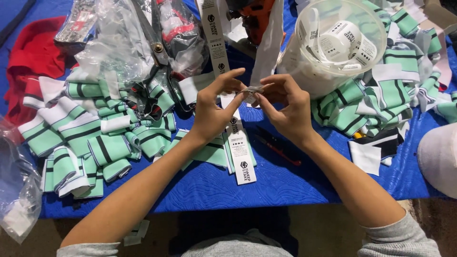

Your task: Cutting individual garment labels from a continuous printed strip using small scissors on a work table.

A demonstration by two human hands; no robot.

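Both hands meet over the blue table cover (285,183), and the fingertips of the left hand (215,110) and the right hand (284,105) pinch the same small white label (251,90) between them, thumbs and forefingers closed on it from either side. Straight below the fingers a long strip of white labels (240,152) with dark print runs toward the person, its free end lying flat on the cover. Above the fingers 2 more white strips (213,33) hang down. Just below the right fingers a small pair of dark snips with red on the handle (276,145) lies on the cover. Up and to the right of the fingers stands a round clear plastic tub (304,71) with coiled white label tape inside. Left of the fingers lies a heap of mint-green knit bands with black and white stripes (90,138), and a second such heap (376,95) lies to the right. Beyond the left heap sit crumpled clear plastic bags (119,43) and large scissors (157,47), with red cloth (35,52) at the far left.
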